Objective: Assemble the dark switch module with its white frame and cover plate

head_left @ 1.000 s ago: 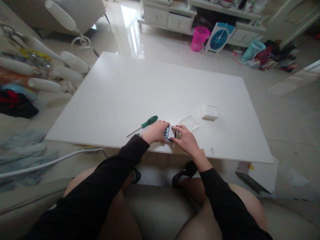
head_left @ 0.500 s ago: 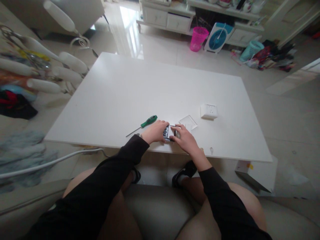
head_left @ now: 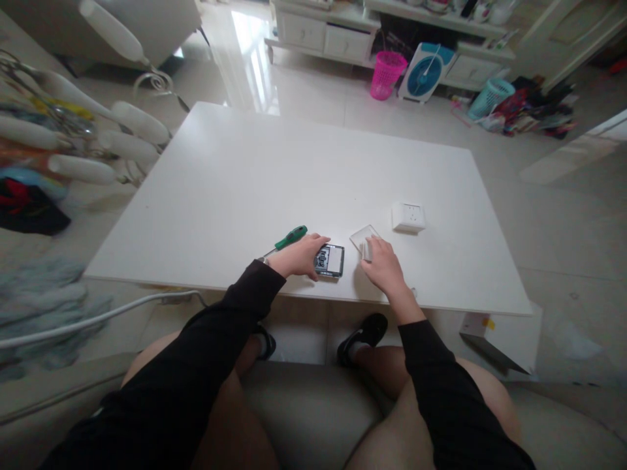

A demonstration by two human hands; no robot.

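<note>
Left hand (head_left: pixel 302 256): grips the left end of the dark-framed device (head_left: pixel 335 261) between thumb and fingers.
Device: lies on the white table (head_left: pixel 274 170), extending from the left grip toward the right hand (head_left: pixel 385 266).
Right hand: meets the clear cover (head_left: pixel 360 236); cannot tell whether pinching it.
Screwdriver (head_left: pixel 292 236): lies just beyond the left hand.
Socket box (head_left: pixel 408 218): sits beyond the right.

On the table (head_left: pixel 274 170), close to the middle of the near edge, lay the device (head_left: pixel 335 260), the left hand (head_left: pixel 300 256) at its left side. The screwdriver (head_left: pixel 294 236) lay behind that hand, the plate (head_left: pixel 361 236) right of the device, and the socket box (head_left: pixel 408 217) farther right and back, towards the right edge.
</note>
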